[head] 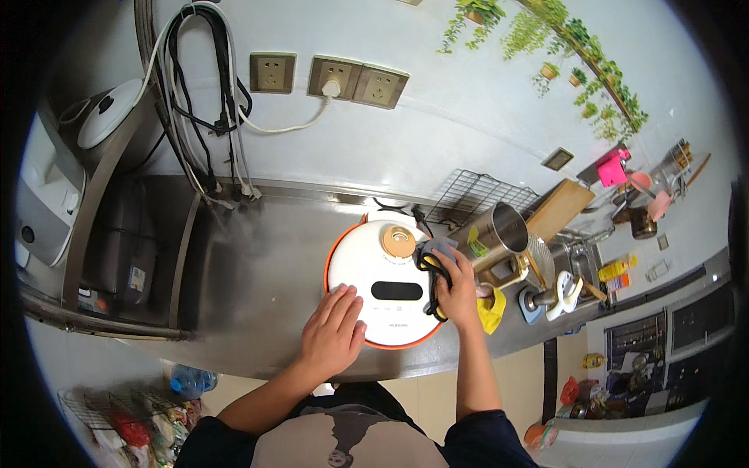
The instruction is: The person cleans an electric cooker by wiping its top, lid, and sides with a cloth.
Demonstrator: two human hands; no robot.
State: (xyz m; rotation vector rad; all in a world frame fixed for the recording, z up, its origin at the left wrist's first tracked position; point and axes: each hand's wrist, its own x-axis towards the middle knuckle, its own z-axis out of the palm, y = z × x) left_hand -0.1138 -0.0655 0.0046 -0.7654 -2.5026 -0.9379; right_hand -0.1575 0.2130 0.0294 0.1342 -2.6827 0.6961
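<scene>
A round white kitchen appliance (pixel 374 257), probably an electric cooker, sits on the steel counter before me. It has an orange rim, a dark oval display (pixel 397 291) and a gold-coloured knob (pixel 399 241). My left hand (pixel 335 333) lies flat on the front left of its top, fingers stretched out and holding nothing. In my right hand (pixel 459 289) is a bunched grey cloth with black edging (pixel 436 257), pressed against the appliance's right side. The lower part of the appliance cannot be seen from above.
Right of the appliance stand a tall steel pot (pixel 491 234), a wire rack (pixel 480 196), a wooden cutting board (pixel 560 209) and a yellow cloth (pixel 491 310). A sink (pixel 576 260) lies farther right. Cables (pixel 225 111) hang at the left, beside a metal shelf frame (pixel 111 175).
</scene>
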